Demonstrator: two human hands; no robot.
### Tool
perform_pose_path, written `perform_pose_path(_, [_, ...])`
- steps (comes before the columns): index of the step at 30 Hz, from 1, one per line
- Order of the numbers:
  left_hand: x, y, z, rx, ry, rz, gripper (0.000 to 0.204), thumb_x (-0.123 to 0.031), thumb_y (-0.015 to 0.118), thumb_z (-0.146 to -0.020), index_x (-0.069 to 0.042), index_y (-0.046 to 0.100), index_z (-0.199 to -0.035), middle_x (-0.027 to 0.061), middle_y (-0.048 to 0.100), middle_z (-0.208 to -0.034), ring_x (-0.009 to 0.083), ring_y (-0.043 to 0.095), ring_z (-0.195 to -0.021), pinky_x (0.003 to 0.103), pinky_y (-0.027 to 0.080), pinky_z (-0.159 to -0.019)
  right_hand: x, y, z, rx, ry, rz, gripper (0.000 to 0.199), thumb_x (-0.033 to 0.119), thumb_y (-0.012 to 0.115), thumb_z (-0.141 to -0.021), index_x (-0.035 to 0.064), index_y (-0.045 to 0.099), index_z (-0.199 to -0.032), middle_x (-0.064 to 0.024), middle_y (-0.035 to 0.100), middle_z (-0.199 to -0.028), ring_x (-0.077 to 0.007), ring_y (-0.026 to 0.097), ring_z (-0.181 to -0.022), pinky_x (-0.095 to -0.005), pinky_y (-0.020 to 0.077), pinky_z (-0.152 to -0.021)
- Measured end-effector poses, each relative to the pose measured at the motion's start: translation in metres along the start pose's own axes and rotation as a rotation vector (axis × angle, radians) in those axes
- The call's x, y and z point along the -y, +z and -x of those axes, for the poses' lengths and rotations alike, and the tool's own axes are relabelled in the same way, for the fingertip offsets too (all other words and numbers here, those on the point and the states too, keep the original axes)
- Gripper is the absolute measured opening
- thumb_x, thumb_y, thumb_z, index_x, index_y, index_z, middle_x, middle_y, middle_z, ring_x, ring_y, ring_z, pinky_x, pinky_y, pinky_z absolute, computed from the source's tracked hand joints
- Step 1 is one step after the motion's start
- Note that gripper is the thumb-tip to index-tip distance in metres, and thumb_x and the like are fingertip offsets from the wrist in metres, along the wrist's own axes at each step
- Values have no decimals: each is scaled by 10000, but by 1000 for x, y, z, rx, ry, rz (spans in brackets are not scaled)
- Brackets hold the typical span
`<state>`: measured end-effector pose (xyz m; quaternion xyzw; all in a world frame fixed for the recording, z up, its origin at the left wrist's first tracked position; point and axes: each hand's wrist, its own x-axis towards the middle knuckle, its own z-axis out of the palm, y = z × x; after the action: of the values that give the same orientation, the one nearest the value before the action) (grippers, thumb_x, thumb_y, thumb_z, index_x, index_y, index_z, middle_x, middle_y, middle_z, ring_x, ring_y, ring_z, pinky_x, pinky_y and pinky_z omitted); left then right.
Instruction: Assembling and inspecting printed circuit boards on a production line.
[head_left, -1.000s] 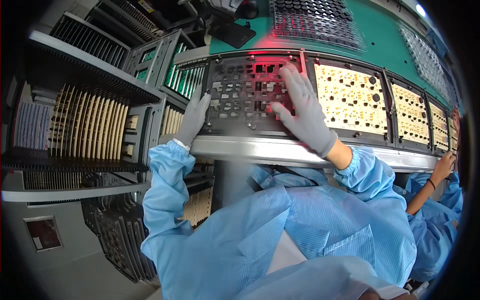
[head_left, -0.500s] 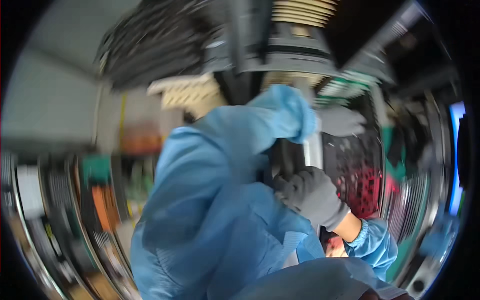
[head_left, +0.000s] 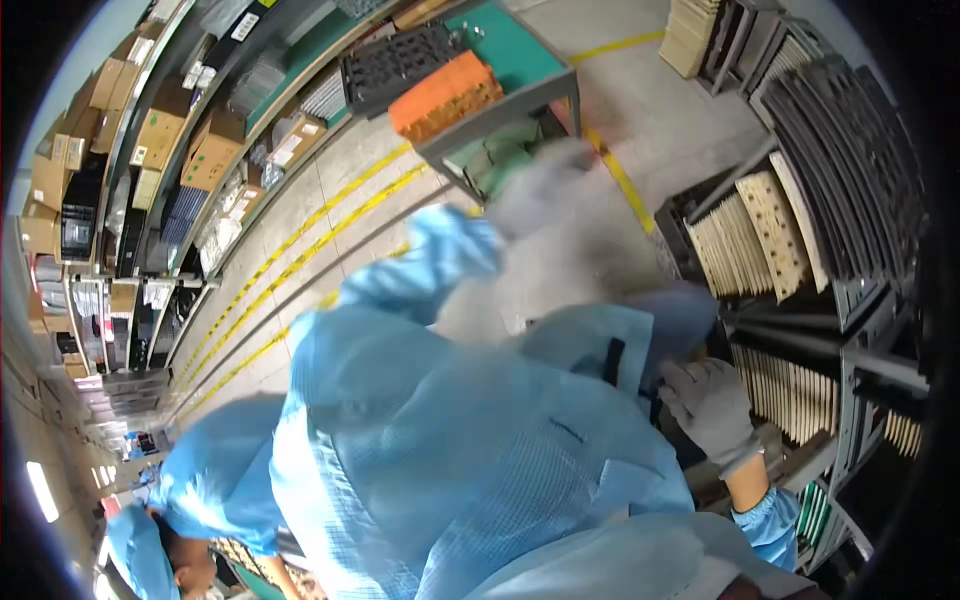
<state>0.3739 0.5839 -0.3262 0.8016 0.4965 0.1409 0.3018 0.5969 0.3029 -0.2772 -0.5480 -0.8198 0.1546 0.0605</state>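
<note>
My right hand [head_left: 708, 410], in a grey glove, is close to my body on the right. Its fingers are curled, and whatever they may hold is hidden. My left arm, in a light-blue sleeve [head_left: 450, 245], reaches forward over the floor. At its end my left hand [head_left: 545, 185], also in a grey glove, is smeared by motion, so its fingers cannot be read. It is nearest to a small grey cart [head_left: 535, 90] with a green top. An orange block-like stack [head_left: 445, 97] and a black tray [head_left: 395, 68] rest on that cart.
On the right stands a metal rack [head_left: 885, 365] with cream perforated trays [head_left: 772, 230] and black trays [head_left: 850, 170]. Shelves with cardboard boxes [head_left: 215, 148] run along the left. A co-worker in blue [head_left: 225, 470] is at the lower left. Yellow lines [head_left: 310, 235] mark the floor.
My view has swung left, so the rack that was ahead is now on the right. My left hand has swept from the rack side toward the cart. My right hand stays curled close to my body.
</note>
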Motion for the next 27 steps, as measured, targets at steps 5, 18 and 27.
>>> perform_pose_path(5, [182, -159, -55, -986, 298, -80, 499, -223, 672, -886, -4, 523, -1309, 238, 622, -1207, 392, 607, -1108, 428, 485, -958, -40, -14, -44, -11, 91, -207, 146, 147, 672, -815, 65, 654, -934, -122, 647, -790, -318, 639, -734, -421, 510, -687])
perform_pose_path(18, [364, -229, -125, -271, -668, 1162, 465, -462, 585, -929, -141, 618, -1264, 73, 673, -1176, 266, 655, -1035, 454, 567, -808, -139, -22, -417, -16, 3, -780, 481, 332, 556, -983, -26, 579, -1303, -148, 631, -1264, -220, 587, -1171, -330, 437, -1003])
perform_pose_path(27, [373, -219, -109, -466, -562, 1249, 458, -394, 624, -926, -63, 615, -1243, 96, 693, -1127, 235, 678, -986, 414, 574, -879, -106, 101, -688, 277, 47, -1546, 836, 639, 594, -870, 1, 494, -1401, -173, 488, -1432, -257, 329, -1412, -397, 245, -1148])
